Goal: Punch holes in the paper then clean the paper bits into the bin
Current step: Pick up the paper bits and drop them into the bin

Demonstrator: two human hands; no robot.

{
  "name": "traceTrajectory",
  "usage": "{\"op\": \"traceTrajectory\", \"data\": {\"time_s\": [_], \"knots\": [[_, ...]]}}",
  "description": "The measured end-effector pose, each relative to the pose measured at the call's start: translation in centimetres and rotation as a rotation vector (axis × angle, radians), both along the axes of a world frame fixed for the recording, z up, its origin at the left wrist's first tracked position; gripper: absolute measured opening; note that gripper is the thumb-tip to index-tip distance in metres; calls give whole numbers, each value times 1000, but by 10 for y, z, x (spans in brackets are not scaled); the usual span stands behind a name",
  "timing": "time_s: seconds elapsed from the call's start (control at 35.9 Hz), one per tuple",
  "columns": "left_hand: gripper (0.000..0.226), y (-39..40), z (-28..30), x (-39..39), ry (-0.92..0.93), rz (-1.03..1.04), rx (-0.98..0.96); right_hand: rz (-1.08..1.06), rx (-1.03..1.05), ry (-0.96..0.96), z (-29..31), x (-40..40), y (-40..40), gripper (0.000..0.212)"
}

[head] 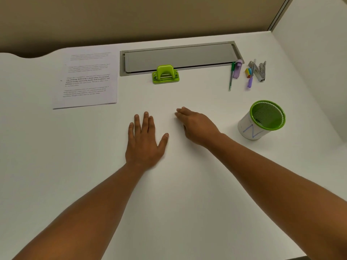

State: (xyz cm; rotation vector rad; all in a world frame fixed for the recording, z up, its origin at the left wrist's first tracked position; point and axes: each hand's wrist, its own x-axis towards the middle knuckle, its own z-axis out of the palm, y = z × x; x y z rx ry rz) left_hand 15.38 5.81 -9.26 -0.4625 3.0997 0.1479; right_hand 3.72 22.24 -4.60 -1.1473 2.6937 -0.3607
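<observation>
Paper [88, 79] is stacked at the far left of the desk [187, 184], with the green hole punch [165, 74] to its right and the green-rimmed bin [262, 120] further right; a sheet is best squared fully into the punch slot before pressing. Nothing is held: the left hand [144, 143] is laid flat with fingers spread, and the right hand [197, 124] is rested with fingers straight and together.

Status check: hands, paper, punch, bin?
Both hands empty, left hand flat on desk, right hand beside it. Paper stack far left, untouched. Green hole punch ahead, bin right. Nothing in between.
</observation>
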Motion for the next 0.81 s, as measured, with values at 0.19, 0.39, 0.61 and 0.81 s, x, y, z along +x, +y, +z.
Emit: {"op": "traceTrajectory", "data": {"time_s": [0.19,0.39,0.61,0.81], "knots": [[83,0,-1,-1,1,0,23,47,136,13,-3,-13,-11,56],[83,0,-2,0,8,0,17,95,155,32,-5,13,32,57],[83,1,0,1,6,-1,14,-163,-186,-43,-4,27,66,42],[83,1,-1,1,5,-6,31,-393,-149,-126,-6,25,66,22]]}}
